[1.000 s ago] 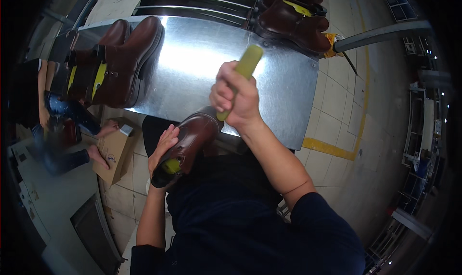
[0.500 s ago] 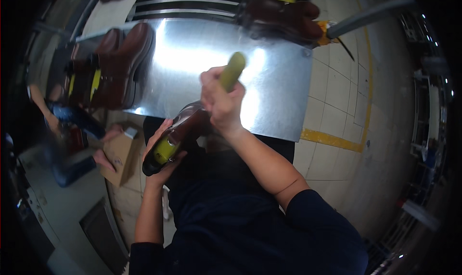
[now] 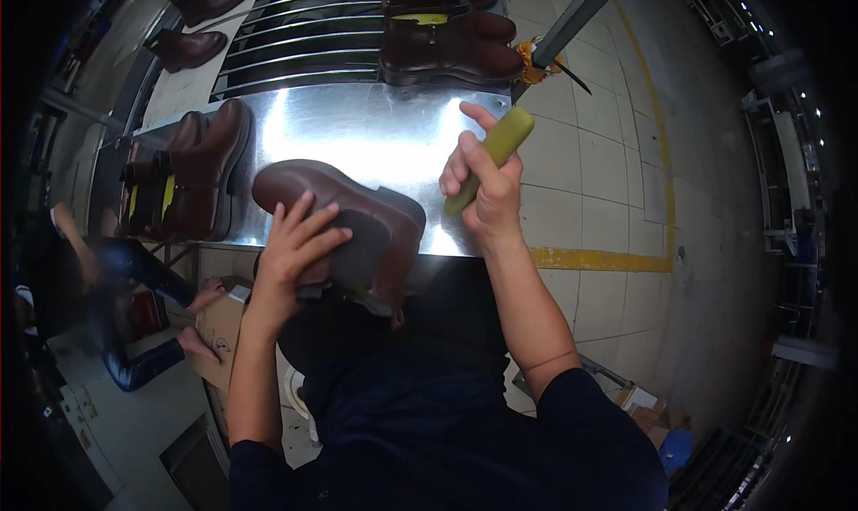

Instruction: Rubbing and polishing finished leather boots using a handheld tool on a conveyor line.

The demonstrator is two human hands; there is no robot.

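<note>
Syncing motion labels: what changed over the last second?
The boot swung sideways, toe now left, left hand spread across it. The right hand moved right, away from it, with the green bar. Nothing released; boots at table's left stayed.

The place looks like a footwear workshop or factory floor. One brown boot (image 3: 398, 243) is in work at a shiny metal table (image 3: 322, 122); paired boots (image 3: 201, 176) stand at left and top centre. Racks (image 3: 786, 207) line the right edge, a yellow stripe (image 3: 594, 261) marks the tiled floor (image 3: 603, 198), and a co-worker (image 3: 134, 261) sits at lower left.
</note>
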